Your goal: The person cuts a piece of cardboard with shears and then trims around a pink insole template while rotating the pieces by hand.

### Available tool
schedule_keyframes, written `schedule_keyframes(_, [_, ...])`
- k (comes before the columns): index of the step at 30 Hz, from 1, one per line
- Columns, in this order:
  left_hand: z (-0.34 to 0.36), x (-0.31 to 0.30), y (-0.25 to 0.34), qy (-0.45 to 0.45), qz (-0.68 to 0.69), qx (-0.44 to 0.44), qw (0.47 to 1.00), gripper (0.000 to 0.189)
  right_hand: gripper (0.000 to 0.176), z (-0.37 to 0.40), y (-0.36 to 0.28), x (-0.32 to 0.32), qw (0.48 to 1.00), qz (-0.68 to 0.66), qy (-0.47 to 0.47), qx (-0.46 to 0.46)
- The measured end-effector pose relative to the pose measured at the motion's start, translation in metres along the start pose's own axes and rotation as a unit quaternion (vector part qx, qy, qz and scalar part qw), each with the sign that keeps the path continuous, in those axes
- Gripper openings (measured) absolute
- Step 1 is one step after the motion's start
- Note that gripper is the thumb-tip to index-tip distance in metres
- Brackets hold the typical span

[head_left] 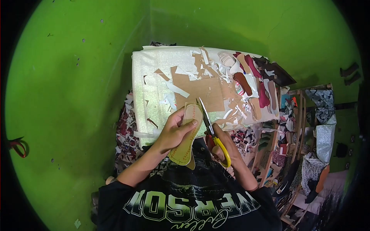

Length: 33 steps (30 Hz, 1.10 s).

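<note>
My left hand (175,131) grips a tan shoe insole (186,142) with red lettering, its thumb pressed flat on top. Under the insole, a slightly larger piece of similar material shows along the edge and as a pointed corner at the heel end. In my right hand (225,140) are scissors (221,150) with yellow and red handles. Their blades point away from me, a little apart at the tips, right alongside the insole's right edge. Both hands are over the near edge of the table.
The table (144,92) has a pale, shiny cover. A brown sheet (202,90) and many offcuts lie on it, with cut sole shapes (243,84) at the right. Scraps heap on the floor (126,134). A wooden rack (296,127) holds materials at right; red-handled scissors (18,146) hang on the green wall.
</note>
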<state>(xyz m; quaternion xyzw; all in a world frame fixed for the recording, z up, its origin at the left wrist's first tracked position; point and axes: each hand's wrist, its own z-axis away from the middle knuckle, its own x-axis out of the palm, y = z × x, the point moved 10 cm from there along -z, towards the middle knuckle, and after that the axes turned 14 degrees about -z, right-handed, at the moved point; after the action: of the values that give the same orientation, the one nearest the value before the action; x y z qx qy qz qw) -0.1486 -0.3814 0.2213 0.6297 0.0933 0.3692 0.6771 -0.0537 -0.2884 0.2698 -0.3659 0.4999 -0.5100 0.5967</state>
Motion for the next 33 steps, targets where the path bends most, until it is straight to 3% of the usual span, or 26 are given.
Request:
schedule_keyframes(7, [0.006,-0.004,0.006,-0.004,-0.016,0.024,1.000,0.037,0.089,-0.004,-0.002,0.016,0.999,-0.034,-0.007,-0.017])
schedule_keyframes(15, [0.012,-0.013,0.023,-0.037,-0.055,-0.023,0.997,0.037,0.071,0.000,-0.023,0.014,0.998,0.056,-0.004,-0.013])
schedule_keyframes(19, [0.013,-0.015,0.026,-0.106,-0.109,-0.018,0.988,0.037,0.071,0.003,-0.015,0.007,0.994,0.108,-0.019,-0.017])
schedule_keyframes(22, [0.015,-0.018,0.031,-0.130,-0.127,-0.002,0.983,0.037,0.060,0.007,-0.030,0.006,0.988,0.155,-0.010,-0.016])
schedule_keyframes(27, [0.018,-0.017,0.045,-0.161,-0.131,0.023,0.978,0.038,0.044,0.002,-0.034,0.012,0.992,0.117,-0.021,0.042])
schedule_keyframes(33, [0.019,-0.019,0.043,-0.179,-0.126,0.028,0.975,0.039,0.045,0.001,-0.025,0.018,0.996,0.067,-0.042,0.046])
